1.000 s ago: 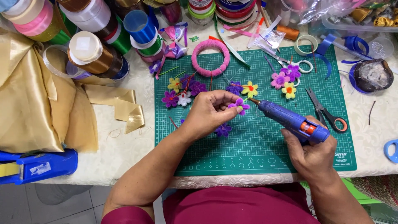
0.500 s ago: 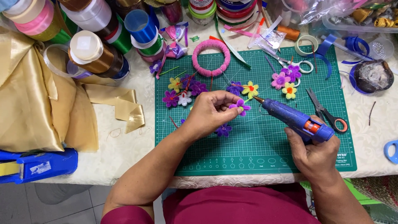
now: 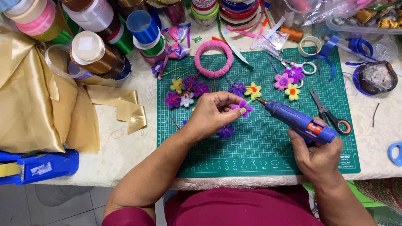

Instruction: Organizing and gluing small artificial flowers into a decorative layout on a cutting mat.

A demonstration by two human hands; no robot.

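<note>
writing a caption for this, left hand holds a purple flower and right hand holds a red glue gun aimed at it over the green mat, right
Not quite: the head view shows the glue gun is blue, with only an orange trigger. The rest holds: the left hand pinches a purple flower, the right hand aims the gun at it over the green mat.

A cutting mat lies on the counter, in front of the person. Over the mat's middle, the left hand pinches a small flower; another flower lies on the mat just below it. To the right, the right hand has its grip around a glue gun whose nozzle points left, near the held flower. A ring lies at the mat's far edge, with loose flowers between it and the left hand. Scissors lie on the mat right of the gun. Left of the mat lies folded cloth, with ribbon spools behind it
</note>
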